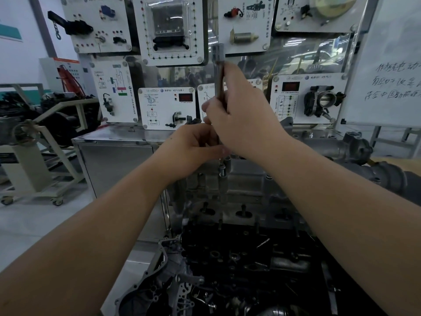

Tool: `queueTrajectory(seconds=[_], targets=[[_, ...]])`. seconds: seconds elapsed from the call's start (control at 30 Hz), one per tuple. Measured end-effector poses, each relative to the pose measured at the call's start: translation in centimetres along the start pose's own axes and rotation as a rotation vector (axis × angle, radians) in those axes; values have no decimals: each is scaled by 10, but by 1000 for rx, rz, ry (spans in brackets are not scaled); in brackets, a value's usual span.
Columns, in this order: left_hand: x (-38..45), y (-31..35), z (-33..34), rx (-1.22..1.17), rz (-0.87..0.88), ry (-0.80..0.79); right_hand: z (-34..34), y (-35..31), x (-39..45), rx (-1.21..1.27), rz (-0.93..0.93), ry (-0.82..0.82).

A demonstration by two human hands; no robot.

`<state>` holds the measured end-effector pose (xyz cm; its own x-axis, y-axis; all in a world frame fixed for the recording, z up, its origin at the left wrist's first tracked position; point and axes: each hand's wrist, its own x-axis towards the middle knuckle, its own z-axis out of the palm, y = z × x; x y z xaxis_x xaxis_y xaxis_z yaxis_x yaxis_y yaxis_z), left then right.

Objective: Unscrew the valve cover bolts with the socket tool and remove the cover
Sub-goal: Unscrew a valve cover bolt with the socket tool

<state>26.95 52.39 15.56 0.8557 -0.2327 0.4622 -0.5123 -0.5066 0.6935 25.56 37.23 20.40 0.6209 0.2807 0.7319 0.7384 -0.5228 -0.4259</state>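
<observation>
A long metal socket tool (pixel 219 71) stands nearly upright above the engine, its socket end at the top. My right hand (pixel 241 117) grips its shaft in the middle. Just below, my left hand (pixel 193 149) curls around the tool's lower end, which its fingers hide. Under both hands a bolt or stud (pixel 222 171) sticks up from the grey metal engine top (pixel 246 190). The black engine part (pixel 239 258) lies nearer to me, lower in the view.
Behind the engine stands a display wall of white panels (pixel 168 110) with car parts. A steel cabinet (pixel 114 160) is at the left, an engine stand on wheels (pixel 34 174) further left. A whiteboard (pixel 387 65) stands at the right.
</observation>
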Motion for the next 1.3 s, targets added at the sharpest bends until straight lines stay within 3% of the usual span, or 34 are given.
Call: queueTrajectory(seconds=[0.17,0.37,0.6,0.8,0.97,1.17,1.3], targets=[[1,-3,0,19,10,-4,0,4,-1,-28,-27,98],[5,-8,0,-1,17,-48,-4,4,0,-16,6,1],[4,-9,3,83,39,-25,-1,6,-1,-51,-26,97],[3,-6,0,-9,28,-9,-1,6,0,1,32,3],[3,-5,1,32,31,-7,1,7,-4,1,-19,122],[1,-4,-1,-10,18,-27,1,1,-1,-45,-5,-9],[1,-3,1,15,27,-6,1,2,0,-8,-4,18]])
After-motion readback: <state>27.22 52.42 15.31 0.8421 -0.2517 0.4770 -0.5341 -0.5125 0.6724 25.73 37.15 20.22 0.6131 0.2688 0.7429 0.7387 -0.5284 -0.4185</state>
